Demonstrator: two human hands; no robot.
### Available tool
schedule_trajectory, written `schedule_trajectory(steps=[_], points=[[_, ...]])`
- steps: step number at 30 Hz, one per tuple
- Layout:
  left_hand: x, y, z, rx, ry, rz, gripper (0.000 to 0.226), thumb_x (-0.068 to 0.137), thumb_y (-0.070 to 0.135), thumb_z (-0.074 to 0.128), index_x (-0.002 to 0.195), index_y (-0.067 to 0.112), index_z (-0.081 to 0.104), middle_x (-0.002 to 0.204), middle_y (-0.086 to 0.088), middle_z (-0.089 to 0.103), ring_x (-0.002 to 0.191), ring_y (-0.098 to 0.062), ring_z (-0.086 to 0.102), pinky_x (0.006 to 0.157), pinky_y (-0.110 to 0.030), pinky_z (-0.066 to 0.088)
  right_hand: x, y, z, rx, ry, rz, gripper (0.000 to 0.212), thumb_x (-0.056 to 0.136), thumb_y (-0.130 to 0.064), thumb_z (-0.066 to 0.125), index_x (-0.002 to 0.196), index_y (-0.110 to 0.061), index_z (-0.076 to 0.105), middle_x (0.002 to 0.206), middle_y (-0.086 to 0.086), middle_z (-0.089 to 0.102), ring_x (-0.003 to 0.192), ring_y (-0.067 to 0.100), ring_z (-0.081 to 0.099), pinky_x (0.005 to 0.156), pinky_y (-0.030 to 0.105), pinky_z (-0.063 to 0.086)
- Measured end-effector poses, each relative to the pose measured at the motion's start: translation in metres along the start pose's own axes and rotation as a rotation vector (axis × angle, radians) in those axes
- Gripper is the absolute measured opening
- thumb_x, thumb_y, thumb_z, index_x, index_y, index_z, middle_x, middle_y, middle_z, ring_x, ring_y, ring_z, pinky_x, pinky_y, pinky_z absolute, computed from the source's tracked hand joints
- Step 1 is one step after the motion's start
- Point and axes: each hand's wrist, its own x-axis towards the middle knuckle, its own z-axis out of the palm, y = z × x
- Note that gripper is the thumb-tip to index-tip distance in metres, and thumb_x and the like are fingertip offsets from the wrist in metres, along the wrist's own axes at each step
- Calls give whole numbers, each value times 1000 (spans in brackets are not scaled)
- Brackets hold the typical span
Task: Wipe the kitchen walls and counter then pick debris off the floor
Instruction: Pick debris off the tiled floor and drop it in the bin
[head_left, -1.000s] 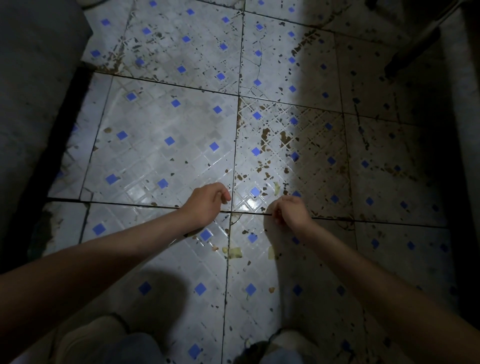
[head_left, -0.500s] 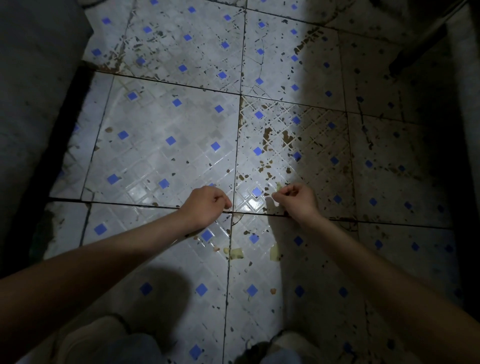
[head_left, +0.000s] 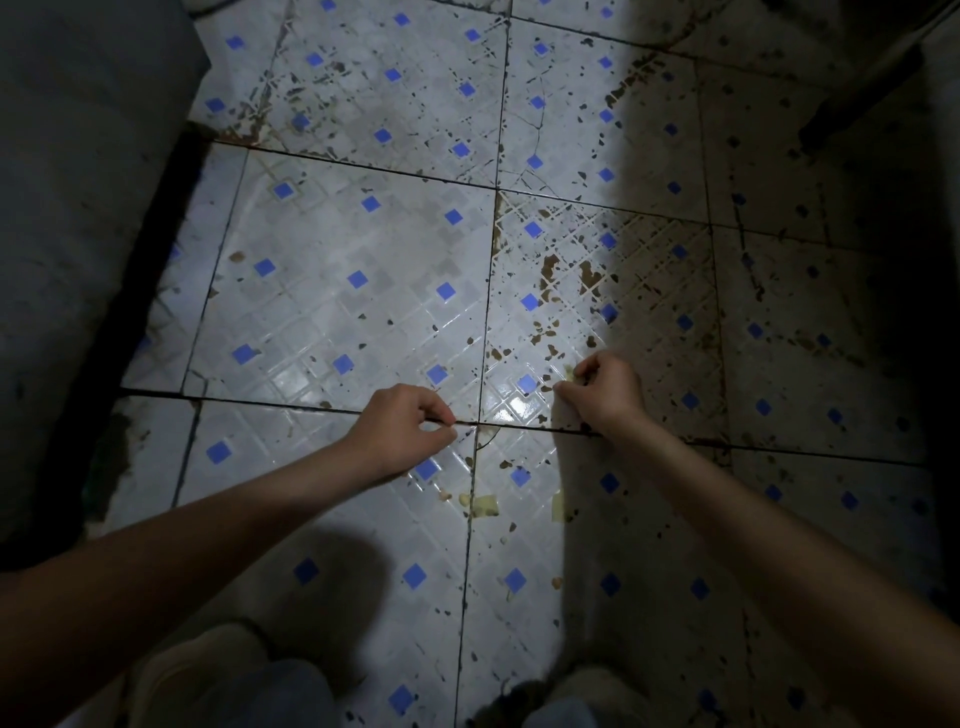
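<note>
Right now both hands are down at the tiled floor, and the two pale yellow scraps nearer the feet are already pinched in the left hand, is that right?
Not quite. In the head view the two pale yellow scraps lie loose on the tiled floor, nearer the feet than either hand. The left hand is not touching them. Both hands are indeed down at the floor.

Much sits in shadow or runs off the frame

At three o'clock the tiled floor (head_left: 831, 322) sinks into dark and its stains blur. A dark bar (head_left: 872, 88) at one o'clock is cut by the top edge; what it is cannot be told. The right hand (head_left: 602, 392) curls over a pale scrap (head_left: 570, 372), hiding most of it. Whether the closed left hand (head_left: 402, 426) holds anything cannot be seen. Both shoes (head_left: 202, 670) at six o'clock run off the bottom edge.
</note>
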Motion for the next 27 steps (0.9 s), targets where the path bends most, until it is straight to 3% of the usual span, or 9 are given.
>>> schedule_trajectory(steps=[6, 11, 15, 17, 19, 23, 27], points=[[0, -1, 1, -2, 20, 6, 16, 77, 18, 74, 92, 13, 73, 93, 1, 70, 86, -8, 63, 87, -21, 49, 6, 4, 5, -94, -36, -28, 10, 85, -14, 66, 90, -10, 58, 90, 4, 60, 88, 17, 59, 81, 33, 54], [-2, -6, -2, -3, 21, -12, 16, 79, 19, 72, 95, 13, 73, 93, 1, 70, 87, -7, 62, 87, -20, 48, 8, 7, 5, -173, -108, -67, 11, 88, -17, 62, 95, -9, 60, 88, 1, 60, 87, 16, 59, 80, 33, 54], [-5, -9, -4, 21, 32, -14, 13, 79, 20, 72, 92, 15, 73, 87, 6, 68, 77, 3, 57, 77, -9, 40, 4, 7, 2, -310, -172, -172, 10, 92, -19, 53, 94, -10, 56, 87, 5, 60, 83, 19, 58, 73, 33, 50], [-6, -10, -4, 16, 34, -24, 13, 79, 21, 72, 92, 15, 73, 86, 6, 67, 76, 3, 57, 80, -11, 41, 1, 6, 2, -371, -200, -217, 13, 94, -21, 48, 93, -9, 54, 85, 6, 61, 80, 21, 58, 72, 36, 51], [-8, -10, -5, 18, 39, -27, 13, 79, 20, 73, 91, 15, 73, 85, 6, 66, 74, 5, 56, 79, -12, 42, -4, 6, 1, -392, -225, -242, 14, 94, -21, 47, 88, -11, 54, 82, 4, 59, 78, 20, 57, 71, 37, 51], [-12, -13, -8, 26, 45, -23, 13, 78, 19, 74, 89, 14, 73, 86, 4, 68, 73, 5, 56, 69, 0, 36, -17, 6, 2, -331, -216, -242, 24, 93, -17, 45, 69, -13, 46, 68, 1, 49, 66, 17, 47, 61, 33, 41], [-17, -20, -12, 30, 23, -37, 16, 77, 19, 75, 92, 15, 73, 90, 3, 69, 82, -4, 61, 84, -14, 44, -33, 7, 8, -282, -238, -198, 28, 94, -14, 43, 65, -14, 42, 64, 0, 44, 60, 12, 40, 52, 24, 31]])
